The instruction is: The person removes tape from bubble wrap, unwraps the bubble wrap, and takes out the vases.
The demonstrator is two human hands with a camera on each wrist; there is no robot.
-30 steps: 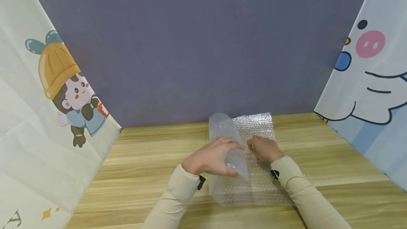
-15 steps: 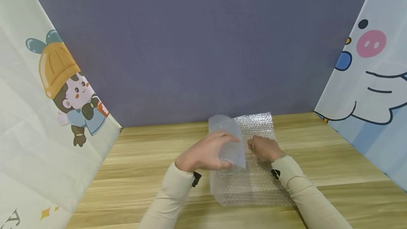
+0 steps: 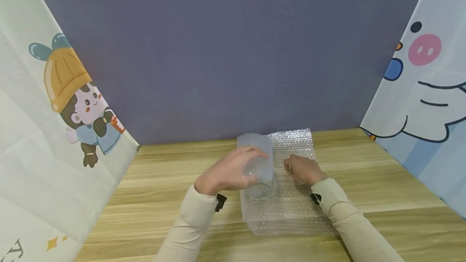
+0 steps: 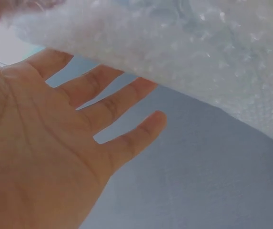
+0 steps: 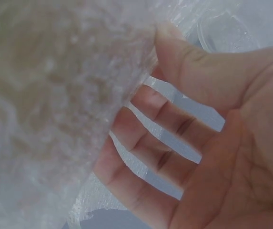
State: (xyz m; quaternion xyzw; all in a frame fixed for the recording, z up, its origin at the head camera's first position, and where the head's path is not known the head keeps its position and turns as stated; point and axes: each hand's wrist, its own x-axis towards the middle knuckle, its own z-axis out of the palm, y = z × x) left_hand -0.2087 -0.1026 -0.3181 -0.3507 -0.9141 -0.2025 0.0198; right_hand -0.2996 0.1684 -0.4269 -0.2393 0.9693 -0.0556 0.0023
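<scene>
A sheet of bubble wrap (image 3: 291,209) lies on the table, one flap of it (image 3: 260,142) raised and curved at the left. My left hand (image 3: 233,169) holds this flap, fingers spread behind the wrap (image 4: 141,43) in the left wrist view; the thumb's contact is mostly out of sight. Under the flap shows the round rim or base of a clear glass vessel (image 3: 263,192), its upper part hidden by wrap and hand. To the right, my right hand (image 3: 302,169) pinches the bubble wrap between thumb and fingers, as the right wrist view shows the wrap (image 5: 55,109) at its fingertips.
The wooden table (image 3: 164,197) extends to both sides of the wrap. A grey-purple panel (image 3: 225,60) stands behind it. Printed cloth walls close off the left (image 3: 32,165) and the right (image 3: 437,161).
My left hand has moved left, drawing the flap with it, and the clear glass vessel beneath has come into view. The right hand has stayed in place.
</scene>
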